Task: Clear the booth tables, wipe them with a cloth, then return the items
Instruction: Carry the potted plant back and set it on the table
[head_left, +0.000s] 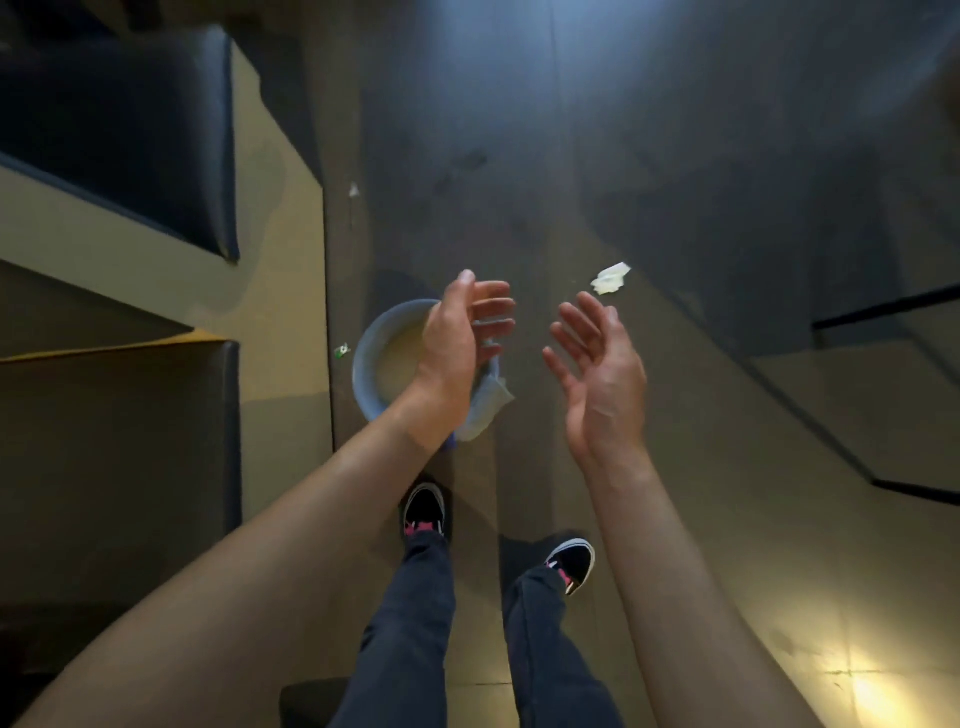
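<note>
Hovering over the blue bucket (371, 358) and cloth (485, 410), both hands' fingers (576, 327) spread, empty.

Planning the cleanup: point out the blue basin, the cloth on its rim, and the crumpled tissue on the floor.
blue basin (366, 358): head view, left rim.
cloth (485, 415): head view, part hanging outside the basin.
crumpled tissue (610, 278): head view, its middle.

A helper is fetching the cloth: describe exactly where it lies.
Start at the blue basin on the floor beside the booth seats. The cloth hangs over its rim, below the left hand. It is pale blue-grey, unlike the white crumpled paper farther off.
</note>
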